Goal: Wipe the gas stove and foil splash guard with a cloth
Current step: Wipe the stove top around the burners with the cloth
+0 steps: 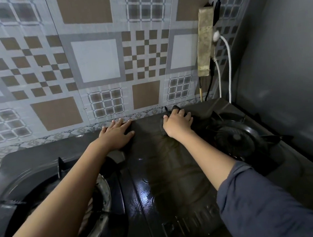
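Stove centre shines wet, apparently wiped; right hand clutches the dark cloth at its rear edge, left hand flat beside it. Guard behind seems not yet wiped.

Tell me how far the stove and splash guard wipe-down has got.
Done, it seems: the middle of the stove gleams wet. In hand: the right hand grips a dark cloth at the back edge, and the left hand rests flat nearby. Left, likely: the left burner, the right burner and the patterned splash guard, which shows no wet streaks.
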The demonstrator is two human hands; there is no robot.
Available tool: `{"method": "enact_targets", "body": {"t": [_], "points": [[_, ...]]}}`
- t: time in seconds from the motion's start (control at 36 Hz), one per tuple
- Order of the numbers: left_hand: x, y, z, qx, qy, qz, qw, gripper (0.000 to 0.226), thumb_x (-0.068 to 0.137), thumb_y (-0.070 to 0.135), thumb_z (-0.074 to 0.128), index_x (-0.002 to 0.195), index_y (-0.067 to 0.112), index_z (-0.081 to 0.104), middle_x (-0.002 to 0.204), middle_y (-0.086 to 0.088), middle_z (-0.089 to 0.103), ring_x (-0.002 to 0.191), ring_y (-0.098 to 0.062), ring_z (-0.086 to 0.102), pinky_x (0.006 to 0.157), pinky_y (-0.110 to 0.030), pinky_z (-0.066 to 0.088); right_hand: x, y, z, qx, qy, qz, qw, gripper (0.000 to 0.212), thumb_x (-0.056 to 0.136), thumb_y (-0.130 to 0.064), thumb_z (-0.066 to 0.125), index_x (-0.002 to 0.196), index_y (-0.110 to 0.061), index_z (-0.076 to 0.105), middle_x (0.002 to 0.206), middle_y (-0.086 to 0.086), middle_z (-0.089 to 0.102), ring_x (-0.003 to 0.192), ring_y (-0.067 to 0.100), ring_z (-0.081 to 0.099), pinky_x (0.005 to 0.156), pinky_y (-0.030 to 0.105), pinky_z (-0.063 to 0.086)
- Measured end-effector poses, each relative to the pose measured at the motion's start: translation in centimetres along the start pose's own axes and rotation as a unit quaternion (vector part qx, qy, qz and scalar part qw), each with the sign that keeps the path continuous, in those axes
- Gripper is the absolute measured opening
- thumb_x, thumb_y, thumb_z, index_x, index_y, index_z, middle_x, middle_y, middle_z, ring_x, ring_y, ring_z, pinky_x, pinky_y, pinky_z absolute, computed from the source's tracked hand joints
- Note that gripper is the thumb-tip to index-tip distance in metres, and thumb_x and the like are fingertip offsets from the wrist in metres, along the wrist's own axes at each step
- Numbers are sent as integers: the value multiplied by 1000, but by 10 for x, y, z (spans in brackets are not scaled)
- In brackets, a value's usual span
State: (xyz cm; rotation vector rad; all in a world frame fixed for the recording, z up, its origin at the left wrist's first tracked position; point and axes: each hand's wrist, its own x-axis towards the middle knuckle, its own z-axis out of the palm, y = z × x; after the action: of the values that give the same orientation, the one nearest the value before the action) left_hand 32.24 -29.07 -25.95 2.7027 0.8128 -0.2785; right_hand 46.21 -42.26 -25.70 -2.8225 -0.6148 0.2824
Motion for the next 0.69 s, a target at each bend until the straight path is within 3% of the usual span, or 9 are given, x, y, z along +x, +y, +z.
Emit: {"method": "enact_targets", "body": {"t": [0.17, 0.28, 0.36, 0.47, 0.69], "points": [[-1, 6, 1, -4, 5, -18, 1000, 58, 98, 47, 26, 149, 31, 5, 160, -3, 0, 147, -24, -3, 118, -47, 0, 10, 15, -15, -46, -60, -146, 986, 61, 98, -46, 26, 144, -7, 21, 154, 17, 17, 141, 37, 15, 116, 50, 15], [2, 10, 3, -13, 19, -30, 999, 56, 98, 45, 27, 149, 30, 9, 159, -2, 4, 147, -24, -2, 118, -49, 0, 10, 28, -24, -91, -76, -190, 975, 74, 92, -63, 24, 148, -17, 9, 158, 10, 3, 145, 33, -4, 118, 49, 4], [5, 12, 3, -17, 27, -41, 999, 56, 98, 45, 28, 149, 29, 12, 159, -2, 6, 147, -25, 0, 117, -51, 0, 3, 29, -26, -92, -99, -176, 975, 85, 86, -70, 29, 149, -22, -1, 158, 8, -9, 144, 35, -9, 116, 50, 4], [8, 18, 3, -30, 45, -55, 997, 54, 98, 42, 32, 148, 26, 18, 158, -2, 15, 147, -24, 7, 116, -54, 3, 6, 33, -26, -59, -130, -202, 969, 84, 88, -62, 39, 149, -21, -4, 158, 6, -7, 145, 32, -4, 116, 49, 11], [18, 37, 5, -64, 67, -64, 994, 50, 98, 34, 36, 145, 19, 27, 154, -7, 26, 144, -27, 18, 116, -54, 3, 49, 49, -40, -23, -171, -280, 944, 71, 90, -46, 52, 148, -27, 15, 158, -3, 7, 145, 20, 8, 117, 40, 14]]}}
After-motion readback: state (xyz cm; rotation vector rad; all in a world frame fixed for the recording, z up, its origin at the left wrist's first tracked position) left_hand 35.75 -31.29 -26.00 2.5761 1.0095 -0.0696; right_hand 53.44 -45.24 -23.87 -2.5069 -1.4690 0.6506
